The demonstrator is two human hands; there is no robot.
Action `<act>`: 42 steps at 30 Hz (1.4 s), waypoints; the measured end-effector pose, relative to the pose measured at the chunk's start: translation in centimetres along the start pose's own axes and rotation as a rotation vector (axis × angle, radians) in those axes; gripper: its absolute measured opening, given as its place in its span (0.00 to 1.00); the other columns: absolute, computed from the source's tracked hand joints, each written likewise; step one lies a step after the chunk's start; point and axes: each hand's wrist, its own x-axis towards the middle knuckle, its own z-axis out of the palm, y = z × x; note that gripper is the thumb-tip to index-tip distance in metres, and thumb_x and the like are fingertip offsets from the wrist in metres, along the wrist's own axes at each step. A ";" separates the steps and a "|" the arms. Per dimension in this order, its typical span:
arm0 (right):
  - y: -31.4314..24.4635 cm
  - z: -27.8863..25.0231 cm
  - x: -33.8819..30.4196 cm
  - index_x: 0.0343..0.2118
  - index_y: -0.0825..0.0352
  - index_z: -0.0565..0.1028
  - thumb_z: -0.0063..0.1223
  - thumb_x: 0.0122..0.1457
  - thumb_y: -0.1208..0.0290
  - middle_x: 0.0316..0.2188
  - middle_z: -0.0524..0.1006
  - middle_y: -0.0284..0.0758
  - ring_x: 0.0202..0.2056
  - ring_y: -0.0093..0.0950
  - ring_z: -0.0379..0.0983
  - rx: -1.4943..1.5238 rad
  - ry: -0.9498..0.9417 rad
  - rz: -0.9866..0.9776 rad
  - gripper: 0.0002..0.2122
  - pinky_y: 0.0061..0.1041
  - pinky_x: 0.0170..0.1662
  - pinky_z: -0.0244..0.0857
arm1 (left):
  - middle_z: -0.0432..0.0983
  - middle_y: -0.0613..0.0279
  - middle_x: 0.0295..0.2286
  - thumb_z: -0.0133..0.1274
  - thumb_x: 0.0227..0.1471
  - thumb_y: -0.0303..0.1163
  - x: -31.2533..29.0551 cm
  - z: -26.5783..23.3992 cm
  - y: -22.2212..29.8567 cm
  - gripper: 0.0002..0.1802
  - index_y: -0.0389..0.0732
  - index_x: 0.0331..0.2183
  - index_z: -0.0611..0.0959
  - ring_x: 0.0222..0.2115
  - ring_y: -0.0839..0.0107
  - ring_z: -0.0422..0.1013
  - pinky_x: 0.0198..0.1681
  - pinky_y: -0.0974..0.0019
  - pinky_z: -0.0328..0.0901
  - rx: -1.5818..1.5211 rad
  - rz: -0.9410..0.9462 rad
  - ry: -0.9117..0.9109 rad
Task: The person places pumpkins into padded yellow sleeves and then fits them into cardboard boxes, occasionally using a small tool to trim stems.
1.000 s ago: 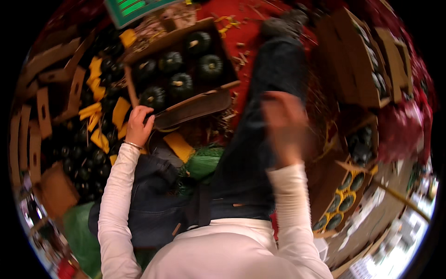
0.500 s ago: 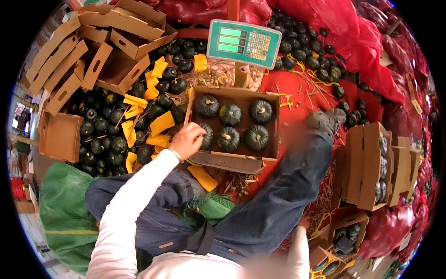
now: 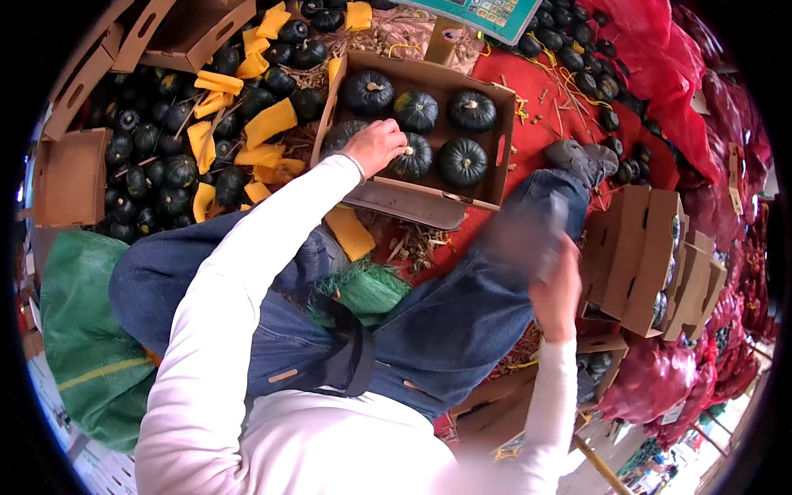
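A cardboard box (image 3: pixel 501 157) in front of me holds several round, ribbed, dark green squashes (image 3: pixel 464 162) in two rows. My left hand (image 3: pixel 375 148) reaches over its near side, thumb and fingers closed at the pale stem of the middle near squash (image 3: pixel 415 163). Partly behind that hand is the near left squash (image 3: pixel 340 134). Above my right thigh, my right hand (image 3: pixel 558 289) is closed round a dark grey object (image 3: pixel 528 235), too smeared by motion to name. The box rests on a scale platform (image 3: pixel 404 205).
At the left lie heaped squashes (image 3: pixel 173 177) with yellow foam net sleeves (image 3: pixel 271 121). The scale's green display (image 3: pixel 495 15) rises behind the box. Packed cartons (image 3: pixel 619 247) stand at the right. My legs flank the box, with a green sack (image 3: pixel 91 330) at my left.
My left hand has shifted right from the near left squash to the middle near one. My right hand has come up from beside the right-hand cartons with the dark grey object. The view has tilted down.
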 end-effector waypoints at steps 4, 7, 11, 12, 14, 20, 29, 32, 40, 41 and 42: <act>-4.0 5.8 7.4 0.52 0.63 0.64 0.50 0.51 0.70 0.33 0.71 0.38 0.36 0.36 0.71 -0.522 -0.304 -0.376 0.23 0.35 0.35 0.67 | 0.70 0.61 0.31 0.54 0.48 0.28 0.5 1.0 0.2 0.04 0.40 0.29 0.79 0.36 0.61 0.69 0.40 0.61 0.65 -0.045 -0.003 0.069; -4.3 9.8 10.0 0.53 0.62 0.64 0.50 0.49 0.72 0.32 0.70 0.37 0.35 0.33 0.71 -0.756 -0.284 -0.568 0.25 0.34 0.34 0.67 | 0.70 0.62 0.31 0.54 0.48 0.29 0.1 0.9 0.1 0.04 0.41 0.29 0.79 0.35 0.61 0.69 0.40 0.62 0.66 -0.063 -0.021 0.093; -4.5 12.1 11.9 0.48 0.63 0.67 0.50 0.49 0.70 0.29 0.70 0.34 0.30 0.32 0.71 -0.805 -0.287 -0.703 0.20 0.32 0.29 0.66 | 0.70 0.62 0.29 0.56 0.47 0.31 0.0 1.0 0.0 0.05 0.41 0.28 0.79 0.34 0.62 0.69 0.38 0.62 0.66 -0.071 -0.002 0.113; -4.7 12.4 12.1 0.46 0.63 0.67 0.49 0.50 0.70 0.29 0.71 0.34 0.28 0.31 0.72 -0.807 -0.232 -0.744 0.18 0.29 0.27 0.67 | 0.70 0.63 0.29 0.56 0.46 0.30 0.0 0.8 -0.1 0.05 0.41 0.28 0.79 0.34 0.62 0.69 0.37 0.62 0.66 -0.064 -0.007 0.112; -4.9 13.0 12.3 0.45 0.64 0.67 0.49 0.50 0.70 0.27 0.73 0.34 0.25 0.31 0.73 -0.847 -0.325 -0.672 0.17 0.27 0.25 0.68 | 0.70 0.64 0.29 0.56 0.46 0.30 0.1 0.6 -0.2 0.05 0.41 0.28 0.79 0.33 0.62 0.69 0.36 0.62 0.66 -0.055 -0.009 0.108; -5.8 12.5 13.8 0.39 0.67 0.66 0.53 0.46 0.73 0.27 0.75 0.44 0.29 0.41 0.76 -0.430 -0.595 -0.380 0.16 0.36 0.29 0.70 | 0.73 0.57 0.25 0.55 0.49 0.37 1.7 0.5 -1.6 0.10 0.39 0.26 0.77 0.25 0.59 0.71 0.29 0.60 0.66 -0.252 -0.173 0.079; -7.1 12.2 14.1 0.47 0.64 0.63 0.59 0.39 0.74 0.31 0.72 0.42 0.31 0.42 0.74 -0.392 -0.350 -0.410 0.29 0.37 0.30 0.70 | 0.76 0.53 0.24 0.54 0.46 0.38 2.7 -8.3 -1.8 0.13 0.36 0.25 0.79 0.28 0.56 0.73 0.34 0.60 0.68 -0.190 -0.059 -0.417; -8.7 14.8 16.1 0.47 0.65 0.64 0.59 0.40 0.74 0.30 0.71 0.41 0.29 0.39 0.74 -0.499 -0.325 -0.482 0.27 0.34 0.28 0.71 | 0.61 0.50 0.51 0.58 0.43 0.29 4.2 -5.4 -8.4 0.33 0.41 0.53 0.68 0.51 0.53 0.61 0.55 0.59 0.59 0.415 0.155 -0.045; -8.4 14.9 17.5 0.47 0.66 0.66 0.58 0.41 0.73 0.30 0.72 0.40 0.28 0.37 0.75 -0.564 -0.318 -0.483 0.26 0.32 0.26 0.71 | 0.77 0.49 0.21 0.54 0.48 0.53 9.3 -8.0 -5.4 0.28 0.33 0.25 0.82 0.29 0.53 0.75 0.37 0.56 0.70 0.508 -0.252 -0.357; -8.4 15.0 17.5 0.47 0.66 0.66 0.58 0.41 0.73 0.29 0.72 0.40 0.28 0.37 0.75 -0.570 -0.313 -0.486 0.26 0.32 0.26 0.71 | 0.77 0.47 0.29 0.55 0.48 0.51 9.5 -9.0 -5.8 0.26 0.34 0.34 0.81 0.35 0.53 0.74 0.40 0.58 0.69 0.473 -0.224 -0.474; -8.8 15.3 17.5 0.47 0.66 0.66 0.58 0.41 0.73 0.29 0.72 0.40 0.28 0.36 0.74 -0.567 -0.294 -0.508 0.25 0.31 0.26 0.70 | 0.72 0.48 0.40 0.59 0.46 0.45 8.3 -8.8 -7.5 0.27 0.36 0.44 0.77 0.42 0.56 0.70 0.45 0.60 0.66 0.415 -0.120 -0.409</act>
